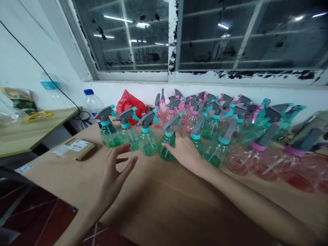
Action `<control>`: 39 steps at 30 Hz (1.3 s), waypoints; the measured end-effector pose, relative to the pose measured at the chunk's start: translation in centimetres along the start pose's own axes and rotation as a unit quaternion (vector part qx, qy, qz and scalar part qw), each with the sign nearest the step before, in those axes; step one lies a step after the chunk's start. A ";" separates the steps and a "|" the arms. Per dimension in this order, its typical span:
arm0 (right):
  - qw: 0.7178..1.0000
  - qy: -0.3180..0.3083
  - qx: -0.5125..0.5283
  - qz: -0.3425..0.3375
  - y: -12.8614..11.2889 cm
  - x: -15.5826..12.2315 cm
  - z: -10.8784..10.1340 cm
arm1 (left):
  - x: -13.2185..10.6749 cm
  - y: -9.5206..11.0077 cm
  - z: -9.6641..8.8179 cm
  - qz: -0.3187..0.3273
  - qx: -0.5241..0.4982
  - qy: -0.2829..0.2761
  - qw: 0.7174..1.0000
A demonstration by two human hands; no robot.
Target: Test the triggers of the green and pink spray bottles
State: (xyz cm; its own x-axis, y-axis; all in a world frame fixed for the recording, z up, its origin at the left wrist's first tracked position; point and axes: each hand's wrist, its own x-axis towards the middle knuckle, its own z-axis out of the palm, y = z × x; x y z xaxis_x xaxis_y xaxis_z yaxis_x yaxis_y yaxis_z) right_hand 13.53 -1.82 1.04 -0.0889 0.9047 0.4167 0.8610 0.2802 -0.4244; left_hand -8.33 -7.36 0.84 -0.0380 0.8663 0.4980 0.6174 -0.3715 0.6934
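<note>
Our right hand point(183, 151) cups a green spray bottle point(167, 145); we cannot tell if it grips. Our left hand point(112, 172) hovers with fingers spread.

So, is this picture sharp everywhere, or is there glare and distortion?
Head view: ceiling lights glare as streaks in the dark glass window panes; the wide lens stretches and smears the pink translucent spray bottles at far right; the green translucent spray bottles by the right hand look sharp.
</note>
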 end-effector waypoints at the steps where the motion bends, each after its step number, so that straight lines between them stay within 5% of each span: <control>1: 1.000 -0.001 -0.001 -0.003 0.0 -0.2 -0.1 | -0.3 0.4 -0.1 -0.008 -0.008 -0.011 1.000; 6: 0.999 -0.033 -0.017 -0.014 -0.5 -2.3 -1.8 | -0.4 1.7 0.9 -0.036 -0.041 -0.087 0.995; 15: 0.995 -0.078 -0.047 -0.047 0.9 -9.0 -6.5 | 0.4 6.8 6.0 0.054 -0.157 -0.269 0.949; 20: 0.993 -0.084 -0.026 -0.080 3.2 -11.8 -8.7 | -0.4 10.6 10.3 0.107 -0.213 -0.300 0.924; 28: 0.993 -0.054 -0.058 -0.087 7.8 -14.8 -10.7 | -2.3 14.5 15.5 0.103 -0.259 -0.301 0.912; 34: 0.989 -0.108 -0.021 -0.100 13.3 -17.3 -11.8 | -2.4 15.2 17.5 0.109 -0.243 -0.286 0.920; 39: 0.990 -0.126 -0.011 -0.063 18.3 -19.5 -10.7 | -2.3 15.8 18.3 0.105 -0.221 -0.290 0.925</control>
State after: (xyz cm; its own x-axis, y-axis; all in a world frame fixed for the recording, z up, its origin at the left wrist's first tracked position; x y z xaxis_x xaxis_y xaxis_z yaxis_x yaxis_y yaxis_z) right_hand 36.35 -17.76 -6.24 -0.3161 0.9153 0.2498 0.8457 0.3911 -0.3631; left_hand 15.92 -9.09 1.10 0.5529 0.7455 0.3722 0.1760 -0.5411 0.8224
